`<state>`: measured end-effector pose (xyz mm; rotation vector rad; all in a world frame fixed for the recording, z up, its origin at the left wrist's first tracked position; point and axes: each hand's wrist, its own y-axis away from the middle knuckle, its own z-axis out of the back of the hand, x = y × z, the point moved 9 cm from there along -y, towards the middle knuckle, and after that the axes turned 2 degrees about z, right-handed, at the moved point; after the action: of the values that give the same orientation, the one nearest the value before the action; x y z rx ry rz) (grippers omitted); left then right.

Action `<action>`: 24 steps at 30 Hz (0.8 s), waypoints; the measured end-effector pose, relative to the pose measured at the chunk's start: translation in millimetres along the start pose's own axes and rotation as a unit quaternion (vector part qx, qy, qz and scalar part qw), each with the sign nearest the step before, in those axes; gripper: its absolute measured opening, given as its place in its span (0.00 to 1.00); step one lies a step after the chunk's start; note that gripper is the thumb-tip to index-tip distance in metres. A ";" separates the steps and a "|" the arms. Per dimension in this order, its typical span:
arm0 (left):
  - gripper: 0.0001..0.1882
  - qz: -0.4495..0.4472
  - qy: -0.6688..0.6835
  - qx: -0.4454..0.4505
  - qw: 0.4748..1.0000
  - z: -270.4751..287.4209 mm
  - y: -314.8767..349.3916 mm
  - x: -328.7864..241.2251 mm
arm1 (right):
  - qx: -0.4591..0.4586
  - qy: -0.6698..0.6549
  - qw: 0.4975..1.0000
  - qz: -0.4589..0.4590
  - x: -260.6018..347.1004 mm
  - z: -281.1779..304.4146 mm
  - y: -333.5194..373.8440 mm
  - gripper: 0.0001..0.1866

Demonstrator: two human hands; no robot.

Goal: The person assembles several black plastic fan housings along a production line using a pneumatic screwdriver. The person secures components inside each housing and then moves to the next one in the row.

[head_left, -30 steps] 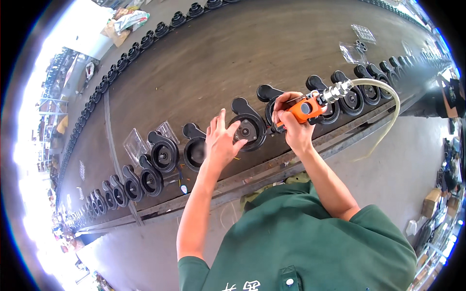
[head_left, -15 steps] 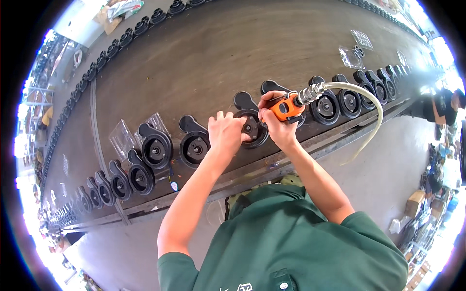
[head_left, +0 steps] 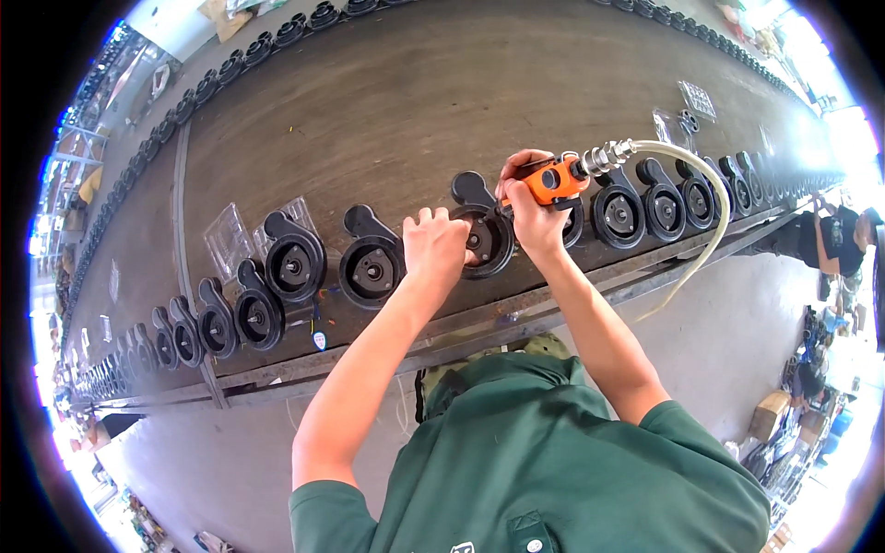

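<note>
A black round housing [head_left: 499, 249] with a paddle-shaped arm lies on the workbench in front of me. My left hand [head_left: 435, 247] grips its left rim, the thumb reaching inside and the other fingers curled at the edge. To the right, my right hand [head_left: 535, 217] is closed around an orange air tool [head_left: 557, 181], its rear pointing up and right to metal couplings [head_left: 605, 158]. A pale air hose [head_left: 722, 207] curves from these down past the bench edge. The tool's front end points toward the housing's right side; whether it touches is hidden by my fingers.
More black housings stand in a row along the bench's near edge, such as one left [head_left: 372, 273] and one right [head_left: 618, 217]. Clear plastic trays [head_left: 228, 241] lie at left, others [head_left: 698, 100] far right. A metal rail [head_left: 433, 343] borders the bench. Another person [head_left: 834, 241] is at the far right.
The right hand and air tool have shifted slightly right and up from the housing. The left hand keeps its grip on the rim. The whole view has turned a little.
</note>
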<state>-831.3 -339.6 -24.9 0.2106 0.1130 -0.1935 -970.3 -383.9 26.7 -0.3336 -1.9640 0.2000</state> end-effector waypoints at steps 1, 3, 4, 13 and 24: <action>0.25 0.001 0.003 0.000 1.000 0.3 0.5 0.0 | 0.002 -0.002 1.000 -0.003 -1.8 -0.1 -0.1 0.11; 0.25 0.005 0.010 0.004 1.000 0.6 1.5 0.3 | 0.006 -0.005 1.000 -0.008 -4.7 0.2 -0.3 0.11; 0.25 0.007 0.014 0.005 1.000 1.0 1.7 0.6 | 0.005 -0.005 1.000 -0.008 -5.3 -0.4 -0.3 0.11; 0.26 0.012 0.027 0.014 0.999 -0.2 3.1 3.2 | 0.041 0.026 0.998 -0.025 -12.6 -7.3 1.1 0.08; 0.23 0.022 0.020 0.005 1.000 -0.4 2.8 5.7 | 0.126 0.122 0.984 0.041 1.0 -46.2 -1.3 0.06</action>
<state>-825.2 -337.8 -25.5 0.2278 0.1473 -0.1462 -928.6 -385.4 46.6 -0.2601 -1.6625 0.4356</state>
